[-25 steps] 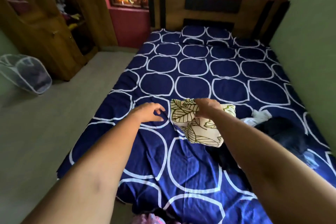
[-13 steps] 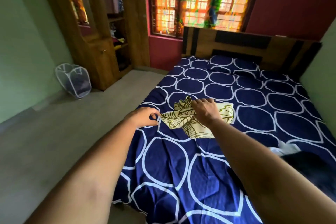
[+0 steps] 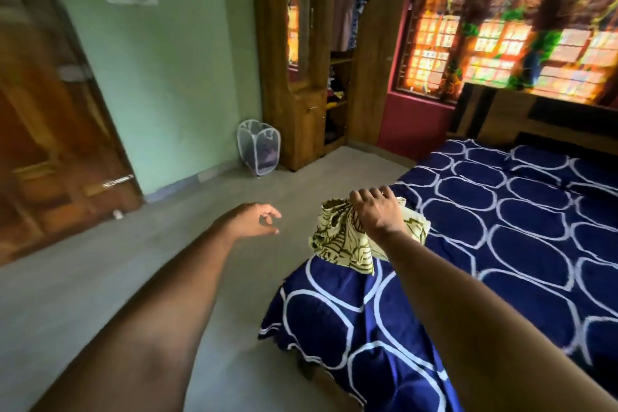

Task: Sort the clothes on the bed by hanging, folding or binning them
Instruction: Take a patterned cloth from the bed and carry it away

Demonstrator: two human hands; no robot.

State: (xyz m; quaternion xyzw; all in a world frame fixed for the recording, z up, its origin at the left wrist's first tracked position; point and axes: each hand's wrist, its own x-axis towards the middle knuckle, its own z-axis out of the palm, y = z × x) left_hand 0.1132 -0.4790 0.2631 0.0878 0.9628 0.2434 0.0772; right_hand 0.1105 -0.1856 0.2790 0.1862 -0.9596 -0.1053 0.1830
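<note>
Head cam: right hand (image 3: 376, 211) has the cream leaf-print cloth (image 3: 337, 237) bunched in its fist, lifted over the near corner of the blue-sheeted bed (image 3: 501, 237). Left hand (image 3: 254, 221) hangs over the floor with loosely curled fingers, holding nothing, and the mesh laundry bin (image 3: 258, 151) sits by the wardrobe (image 3: 301, 77) across the room.

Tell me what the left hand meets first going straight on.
Way looks free over grey floor; the left hand would probably reach the brown wooden wardrobe, right of the white mesh basket.

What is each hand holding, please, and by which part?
The right hand grips the leaf-print cloth by its bunched top edge; the left hand holds nothing.
</note>
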